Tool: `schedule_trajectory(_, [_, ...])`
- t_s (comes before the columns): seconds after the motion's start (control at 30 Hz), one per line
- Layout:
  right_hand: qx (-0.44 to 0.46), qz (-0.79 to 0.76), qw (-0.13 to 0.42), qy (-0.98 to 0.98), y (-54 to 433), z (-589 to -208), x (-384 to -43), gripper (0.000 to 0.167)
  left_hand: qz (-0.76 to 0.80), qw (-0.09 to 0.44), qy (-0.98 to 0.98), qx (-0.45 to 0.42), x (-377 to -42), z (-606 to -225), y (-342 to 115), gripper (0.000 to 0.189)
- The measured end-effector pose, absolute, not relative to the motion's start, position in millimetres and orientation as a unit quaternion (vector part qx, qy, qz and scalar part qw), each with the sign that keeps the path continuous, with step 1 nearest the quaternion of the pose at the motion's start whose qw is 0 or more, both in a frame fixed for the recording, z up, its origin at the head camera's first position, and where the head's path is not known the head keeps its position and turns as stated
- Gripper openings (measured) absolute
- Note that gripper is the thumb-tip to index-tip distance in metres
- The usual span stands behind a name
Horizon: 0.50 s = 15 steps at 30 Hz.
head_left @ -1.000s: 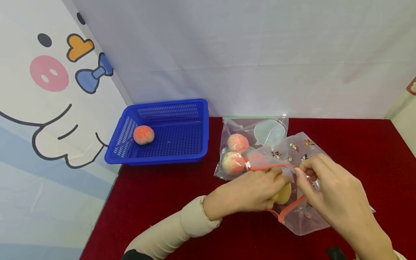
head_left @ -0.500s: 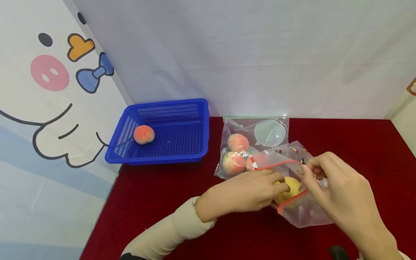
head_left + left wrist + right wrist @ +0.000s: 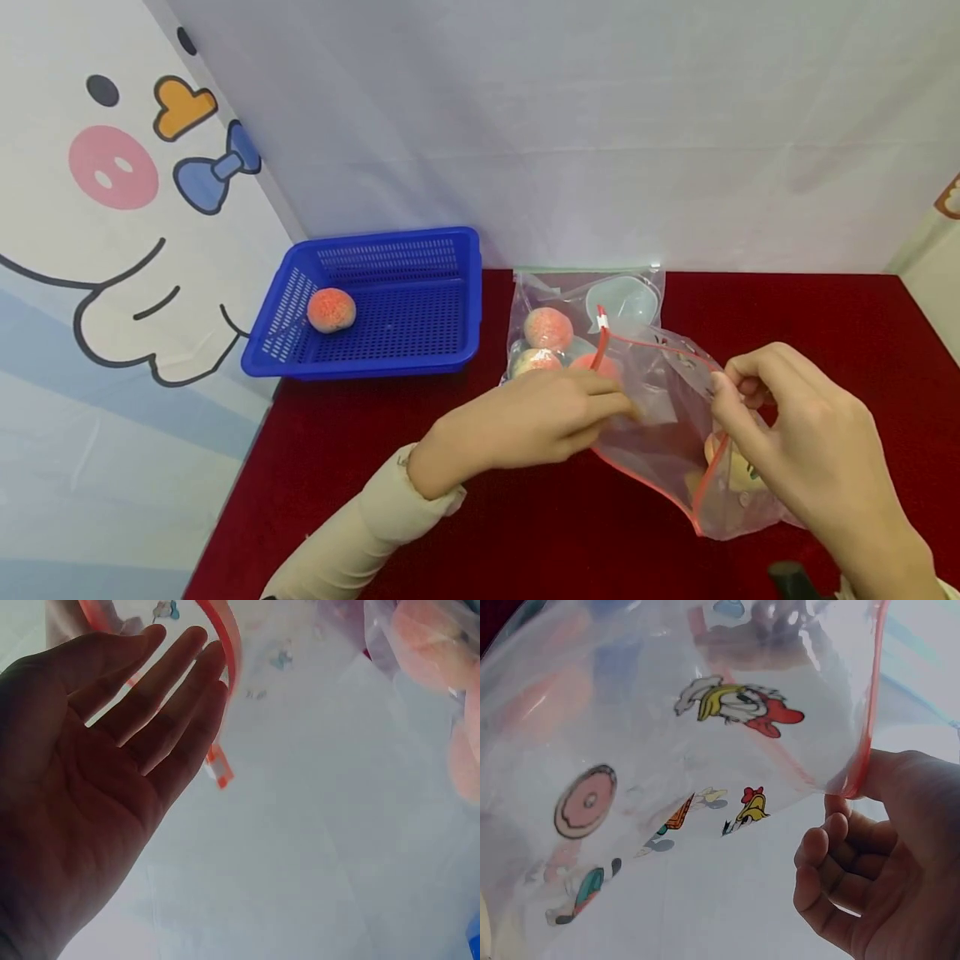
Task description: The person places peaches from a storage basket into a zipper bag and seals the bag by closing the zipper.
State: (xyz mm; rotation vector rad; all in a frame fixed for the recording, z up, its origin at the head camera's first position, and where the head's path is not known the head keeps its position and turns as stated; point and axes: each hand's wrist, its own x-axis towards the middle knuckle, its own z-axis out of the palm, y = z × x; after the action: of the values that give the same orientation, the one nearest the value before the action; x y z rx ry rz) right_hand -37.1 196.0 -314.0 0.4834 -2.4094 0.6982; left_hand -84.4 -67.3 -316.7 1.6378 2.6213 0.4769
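Observation:
A clear zip bag [image 3: 645, 454] with red edging and printed cartoon figures gapes open at the front right. My right hand [image 3: 810, 437] pinches its rim between thumb and forefinger, the other fingers curled; the right wrist view shows this grip at the red strip [image 3: 866, 742]. Inside the bag, toward its far end, lies a yellow fruit [image 3: 742, 473], partly hidden by the right hand. At the bag's mouth is my left hand [image 3: 536, 417], holding nothing. Its fingers [image 3: 161, 697] are nearly straight in the left wrist view, close to the red edging. A white slider [image 3: 602, 321] sits on one corner.
Behind the left hand lies a second clear bag [image 3: 528, 287] with several peaches [image 3: 549, 329] in it, partly covered. A blue basket [image 3: 360, 367] holding one peach [image 3: 332, 310] stands at the left. A white curtain [image 3: 637, 167] rises behind the red tabletop [image 3: 787, 317].
The left hand has let go of the yellow fruit and drawn back left. The fruit now lies deeper in the bag, whose mouth has spread wider. The right hand has shifted slightly right.

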Motion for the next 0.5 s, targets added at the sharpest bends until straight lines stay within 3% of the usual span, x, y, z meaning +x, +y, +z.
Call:
schedule_trajectory(0.37, [0.18, 0.271, 0.28, -0.903, 195.4, -314.4, -35.8, 0.01, 0.154, -0.047, 0.858, 0.487, -92.4, -303.0, -102.9, 0.021])
schedule_trajectory(0.5, [0.182, 0.272, 0.277, -0.903, 195.3, -314.9, -35.6, 0.012, 0.148, -0.042, 0.87, 0.469, -96.5, -301.1, -113.9, 0.02])
